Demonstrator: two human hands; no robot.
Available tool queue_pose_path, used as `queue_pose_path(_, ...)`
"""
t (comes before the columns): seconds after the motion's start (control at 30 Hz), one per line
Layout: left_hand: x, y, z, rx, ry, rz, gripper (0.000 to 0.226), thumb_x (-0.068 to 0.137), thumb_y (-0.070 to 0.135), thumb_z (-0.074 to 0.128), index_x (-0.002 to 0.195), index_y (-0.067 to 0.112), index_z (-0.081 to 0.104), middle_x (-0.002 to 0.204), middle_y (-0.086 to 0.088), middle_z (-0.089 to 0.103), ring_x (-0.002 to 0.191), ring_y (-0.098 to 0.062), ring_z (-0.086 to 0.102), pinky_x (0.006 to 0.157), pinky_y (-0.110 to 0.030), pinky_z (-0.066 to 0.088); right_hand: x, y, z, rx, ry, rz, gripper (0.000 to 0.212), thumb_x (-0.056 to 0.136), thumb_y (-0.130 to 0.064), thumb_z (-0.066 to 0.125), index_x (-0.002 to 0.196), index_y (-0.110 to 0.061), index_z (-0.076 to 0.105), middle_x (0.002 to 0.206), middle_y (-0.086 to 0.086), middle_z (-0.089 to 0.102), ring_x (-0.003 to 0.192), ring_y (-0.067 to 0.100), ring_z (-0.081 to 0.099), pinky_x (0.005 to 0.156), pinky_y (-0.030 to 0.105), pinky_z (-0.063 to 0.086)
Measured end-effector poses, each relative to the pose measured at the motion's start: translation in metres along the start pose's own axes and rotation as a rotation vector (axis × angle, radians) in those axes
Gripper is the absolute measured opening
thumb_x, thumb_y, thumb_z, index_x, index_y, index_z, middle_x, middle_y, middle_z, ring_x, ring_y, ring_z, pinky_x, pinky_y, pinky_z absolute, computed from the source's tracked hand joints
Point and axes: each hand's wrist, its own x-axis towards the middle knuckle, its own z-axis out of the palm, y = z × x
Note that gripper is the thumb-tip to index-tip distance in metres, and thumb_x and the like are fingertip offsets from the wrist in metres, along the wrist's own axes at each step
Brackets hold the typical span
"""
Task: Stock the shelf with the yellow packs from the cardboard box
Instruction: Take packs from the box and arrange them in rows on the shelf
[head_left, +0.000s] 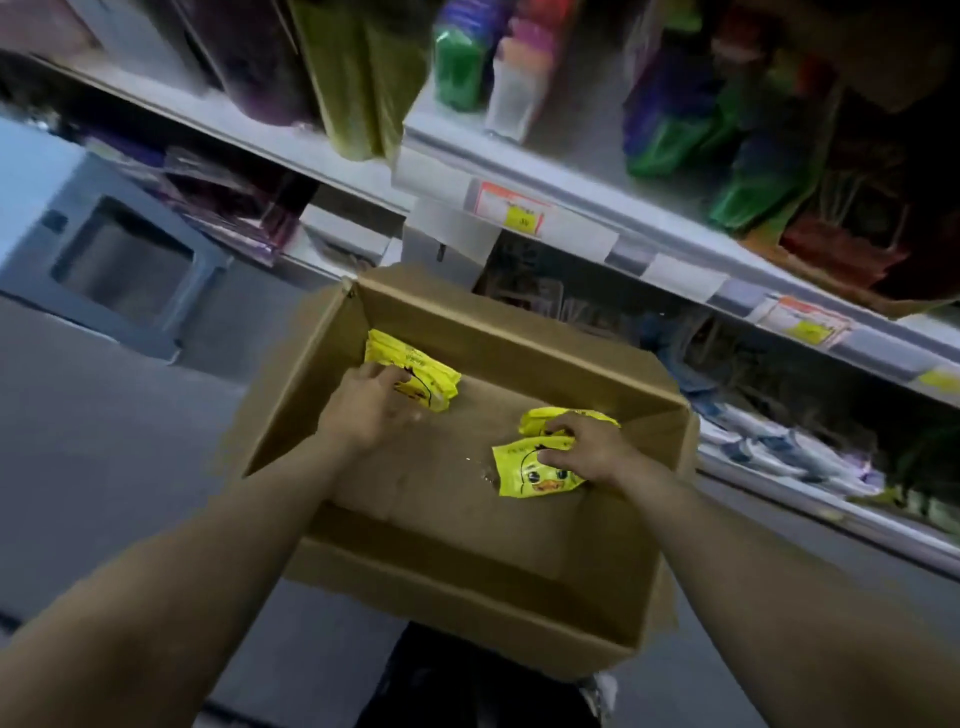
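Cardboard box (519, 338), open-topped, holds a stack of yellow packs (415, 364) in its far left corner, the left hand (369, 405) curling its fingers over it. The right hand (597, 449) grasps loose yellow packs (524, 470) beside the right wall.

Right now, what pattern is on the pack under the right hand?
A cartoon duck face on the yellow pack; head view.

Nothing's really coming through readable here tbh. The price tags (511, 208) on the shelf edge (447, 166) are just showing orange and yellow blocks, with the print blurring out. The yellow packs (524, 470) are showing a cartoon duck face plus tiny dark lettering that's too small to make out.
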Motion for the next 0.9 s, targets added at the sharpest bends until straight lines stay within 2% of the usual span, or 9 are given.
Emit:
queue_pose_path(0.17, 0.049, -0.023, 0.029, 0.154, 0.021, 0.045, 0.06, 0.084, 0.042, 0.071, 0.137, 0.026, 0.05, 0.144, -0.007, 0.041, 0.13, -0.031, 0.036, 0.107, -0.041, 0.035, 0.051, 0.019, 0.036, -0.018, -0.022, 0.061, 0.062, 0.08, -0.048, 0.077, 0.135, -0.028, 0.055, 0.136, 0.002, 0.06, 0.127, 0.027, 0.052, 0.102, 0.032, 0.042)
queue_pose_path(0.33, 0.077, -0.032, 0.052, 0.276, 0.057, 0.113, 0.066, 0.085, 0.039, 0.069, 0.144, 0.027, 0.043, 0.15, -0.008, 0.033, 0.136, -0.03, 0.031, 0.111, -0.04, 0.027, 0.082, 0.036, 0.066, -0.165, 0.02, 0.031, 0.071, 0.077, -0.051, 0.077, 0.139, -0.029, 0.051, 0.144, 0.003, 0.052, 0.136, 0.029, 0.04, 0.118, 0.047, 0.022)
queue_pose_path(0.47, 0.082, -0.03, 0.064, 0.319, 0.126, 0.113, 0.066, 0.083, 0.034, 0.073, 0.14, 0.02, 0.043, 0.142, -0.011, 0.037, 0.128, -0.032, 0.035, 0.101, -0.043, 0.038, 0.094, 0.043, 0.084, -0.232, 0.1, 0.038, 0.081, 0.069, -0.052, 0.082, 0.139, -0.033, 0.045, 0.142, 0.003, 0.046, 0.134, 0.027, 0.038, 0.117, 0.049, 0.023)
queue_pose_path(0.63, 0.091, -0.029, 0.072, 0.397, 0.213, 0.056, 0.059, 0.074, 0.031, 0.081, 0.116, 0.006, 0.048, 0.116, -0.018, 0.047, 0.106, -0.036, 0.047, 0.085, -0.045, 0.045, 0.098, 0.05, 0.101, -0.253, 0.05, 0.201, 0.083, 0.07, -0.052, 0.083, 0.137, -0.02, 0.047, 0.144, 0.009, 0.042, 0.141, 0.032, 0.028, 0.112, 0.043, 0.035)
queue_pose_path(0.67, 0.092, -0.03, 0.072, 0.405, 0.208, 0.047, 0.059, 0.074, 0.032, 0.081, 0.115, 0.006, 0.048, 0.114, -0.018, 0.047, 0.103, -0.036, 0.048, 0.083, -0.045, 0.045, 0.097, 0.053, 0.106, -0.219, 0.038, 0.227, 0.077, 0.07, -0.052, 0.083, 0.134, -0.021, 0.052, 0.145, 0.009, 0.043, 0.141, 0.032, 0.028, 0.11, 0.041, 0.037)
queue_pose_path(0.73, 0.092, -0.031, 0.073, 0.405, 0.199, 0.035, 0.057, 0.075, 0.032, 0.08, 0.115, 0.007, 0.048, 0.115, -0.018, 0.045, 0.102, -0.036, 0.049, 0.08, -0.046, 0.046, 0.094, 0.057, 0.115, -0.13, 0.01, 0.229, 0.06, 0.071, -0.051, 0.083, 0.119, -0.024, 0.06, 0.138, 0.007, 0.05, 0.133, 0.028, 0.04, 0.101, 0.034, 0.041)
queue_pose_path(0.8, 0.093, -0.033, 0.073, 0.393, 0.191, 0.023, 0.054, 0.078, 0.032, 0.078, 0.117, 0.008, 0.049, 0.117, -0.018, 0.042, 0.101, -0.037, 0.051, 0.076, -0.046, 0.047, 0.087, 0.058, 0.122, 0.037, -0.008, 0.236, 0.037, 0.072, -0.043, 0.085, 0.087, -0.024, 0.057, 0.11, 0.004, 0.061, 0.105, 0.022, 0.056, 0.074, 0.026, 0.041)
queue_pose_path(0.83, 0.094, -0.032, 0.071, 0.378, 0.181, 0.01, 0.053, 0.079, 0.031, 0.077, 0.118, 0.008, 0.05, 0.118, -0.017, 0.041, 0.1, -0.038, 0.052, 0.074, -0.045, 0.047, 0.082, 0.058, 0.125, 0.14, -0.007, 0.241, 0.04, 0.073, -0.038, 0.086, 0.076, -0.022, 0.049, 0.093, 0.002, 0.06, 0.09, 0.02, 0.056, 0.062, 0.026, 0.037)
queue_pose_path(0.9, 0.094, -0.027, 0.066, 0.334, 0.144, -0.031, 0.049, 0.082, 0.031, 0.076, 0.119, 0.01, 0.052, 0.121, -0.016, 0.039, 0.096, -0.041, 0.056, 0.073, -0.046, 0.049, 0.072, 0.055, 0.128, 0.295, 0.024, 0.223, 0.044, 0.071, -0.033, 0.088, 0.076, -0.021, 0.046, 0.079, -0.005, 0.052, 0.08, 0.017, 0.051, 0.051, 0.02, 0.03)
